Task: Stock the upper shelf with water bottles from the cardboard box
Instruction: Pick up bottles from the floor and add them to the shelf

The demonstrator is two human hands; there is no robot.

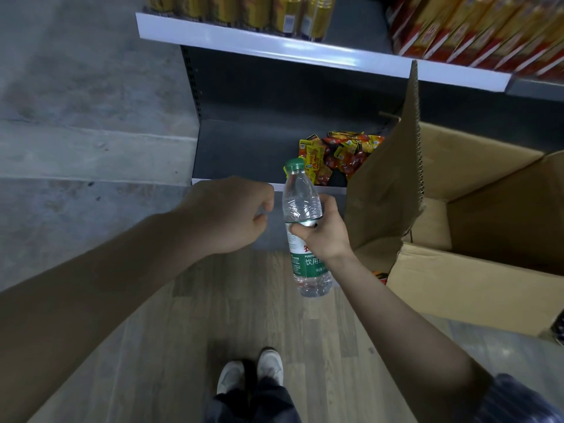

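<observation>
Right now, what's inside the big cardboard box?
The cardboard box is open, and only its bare brown inner walls show. Its bottom is hidden by the near wall and a tall flap, so any bottles there can't be seen. The right hand holds one water bottle outside it.

The water bottle (306, 233) carries a white and green label. On the green band, white Chinese characters read "饮用", with the rest hidden behind the right hand (323, 232) that grips the bottle. Just above them, small white Latin letters begin "PURIFI" (cut off by the same hand). A red mark shows on the white part of the label, too covered to read. Print on the snack packets (338, 154) on the lower shelf and on the yellow bottles (244, 10) and red boxes (476, 29) on the far upper shelf is too blurred to read.
</observation>
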